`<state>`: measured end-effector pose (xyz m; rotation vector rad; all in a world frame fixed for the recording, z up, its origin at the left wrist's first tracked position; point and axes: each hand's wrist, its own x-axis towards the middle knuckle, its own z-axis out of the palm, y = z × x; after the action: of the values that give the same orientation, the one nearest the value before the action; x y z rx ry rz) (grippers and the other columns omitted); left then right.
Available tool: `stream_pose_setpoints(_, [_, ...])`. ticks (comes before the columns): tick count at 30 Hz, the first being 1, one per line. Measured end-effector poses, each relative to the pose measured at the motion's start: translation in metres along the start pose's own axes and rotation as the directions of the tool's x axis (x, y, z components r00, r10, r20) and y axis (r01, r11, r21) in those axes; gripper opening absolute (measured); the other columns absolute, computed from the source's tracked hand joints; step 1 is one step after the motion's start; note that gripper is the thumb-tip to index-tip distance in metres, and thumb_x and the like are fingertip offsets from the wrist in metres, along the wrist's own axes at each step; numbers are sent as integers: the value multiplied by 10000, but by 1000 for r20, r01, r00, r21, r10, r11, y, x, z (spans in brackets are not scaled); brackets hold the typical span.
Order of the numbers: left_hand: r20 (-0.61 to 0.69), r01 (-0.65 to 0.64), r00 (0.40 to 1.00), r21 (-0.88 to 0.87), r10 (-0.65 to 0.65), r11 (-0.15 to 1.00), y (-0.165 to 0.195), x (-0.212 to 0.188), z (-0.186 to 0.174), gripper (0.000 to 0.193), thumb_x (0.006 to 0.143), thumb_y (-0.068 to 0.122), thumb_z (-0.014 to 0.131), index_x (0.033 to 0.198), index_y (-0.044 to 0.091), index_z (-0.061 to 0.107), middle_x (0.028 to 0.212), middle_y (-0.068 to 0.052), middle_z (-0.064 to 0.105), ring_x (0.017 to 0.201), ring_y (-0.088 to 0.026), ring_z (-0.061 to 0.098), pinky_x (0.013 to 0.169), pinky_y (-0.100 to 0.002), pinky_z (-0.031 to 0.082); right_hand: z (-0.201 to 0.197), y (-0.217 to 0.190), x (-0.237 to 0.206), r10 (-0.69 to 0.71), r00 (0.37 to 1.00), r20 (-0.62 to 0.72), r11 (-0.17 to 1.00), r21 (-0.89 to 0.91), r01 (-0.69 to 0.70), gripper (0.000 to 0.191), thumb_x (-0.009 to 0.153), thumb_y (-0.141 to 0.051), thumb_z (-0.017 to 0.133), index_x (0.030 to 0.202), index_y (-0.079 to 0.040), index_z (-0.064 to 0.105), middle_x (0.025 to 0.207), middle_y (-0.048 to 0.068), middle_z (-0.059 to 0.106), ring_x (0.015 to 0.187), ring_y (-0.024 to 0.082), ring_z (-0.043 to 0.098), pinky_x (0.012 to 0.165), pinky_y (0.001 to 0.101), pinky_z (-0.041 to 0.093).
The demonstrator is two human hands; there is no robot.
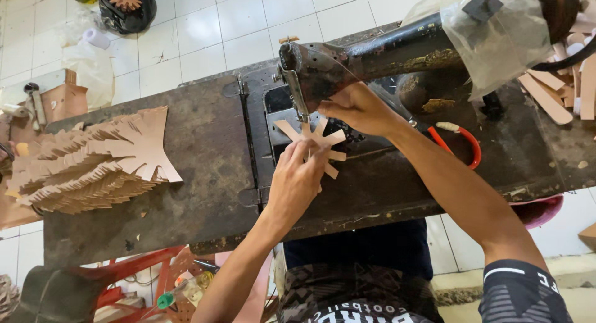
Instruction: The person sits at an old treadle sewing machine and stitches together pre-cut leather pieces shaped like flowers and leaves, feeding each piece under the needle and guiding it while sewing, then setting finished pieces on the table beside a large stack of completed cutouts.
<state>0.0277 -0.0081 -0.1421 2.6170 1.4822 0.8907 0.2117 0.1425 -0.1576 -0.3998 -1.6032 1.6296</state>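
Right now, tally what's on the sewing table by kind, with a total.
Sewing machine: 1
Star-shaped tan piece under the needle, held by the left hand and right hand: 1
Stack of tan star pieces: 1
Pile of tan strips: 1
Red-handled tool: 1
Total: 5

I see fanned stack of tan star-shaped cutouts (93, 164) left on dark tabletop (205, 192); red-orange curved tube (467, 143) right; white tiled floor (205, 31).
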Motion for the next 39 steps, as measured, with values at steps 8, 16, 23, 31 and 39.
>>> stream_pose_setpoints(8, [-49, 65, 996, -41, -67, 997, 5, 4, 4, 367, 864, 55, 702, 1230, 63, 692, 1153, -119, 609, 1162, -331, 589, 1005, -435, 489, 0, -8, -2, 84, 996, -7, 964, -254, -83, 328, 1016, -37, 677, 1341, -5, 651, 1212, 41, 699, 1101, 119, 595, 990, 317, 520])
stream_pose_setpoints(16, [-46, 102, 993, -66, -105, 993, 4, 8, 6, 332, 894, 100, 703, 1224, 58, 693, 1230, -157, 607, 1208, -357, 583, 1014, -433, 499, 1, -7, -2, 11, 1000, 13, 986, -168, -9, 329, 1015, -59, 666, 1331, 9, 605, 1241, 22, 681, 1142, 104, 607, 1009, 309, 530])
stream_pose_setpoints(23, [-63, 95, 993, -65, -99, 993, 5, 13, 6, 209, 937, 170, 721, 1127, 87, 695, 1178, -121, 656, 1204, -345, 605, 1016, -442, 507, -2, -4, -3, 70, 998, 2, 960, -272, -67, 301, 1009, -104, 676, 1288, 8, 648, 1182, 26, 708, 1071, 97, 625, 945, 303, 552])
stream_pose_setpoints(31, [-89, 166, 982, 12, -165, 986, -13, 8, 4, 288, 852, 96, 714, 1096, -36, 637, 1188, -220, 630, 1170, -396, 595, 986, -467, 492, -6, -1, -5, 69, 998, 4, 941, -331, -64, 281, 1039, -145, 671, 1264, 23, 665, 1089, 40, 685, 989, 116, 592, 871, 325, 500])
stream_pose_setpoints(39, [-48, 270, 962, -23, -271, 963, -60, 10, 14, 403, 827, -9, 622, 1228, -36, 594, 1202, -242, 649, 1218, -415, 597, 1053, -502, 460, -2, -2, -3, 57, 998, 5, 948, -313, -53, 297, 1016, -105, 651, 1296, -5, 639, 1199, 55, 730, 1115, 114, 677, 1006, 319, 555])
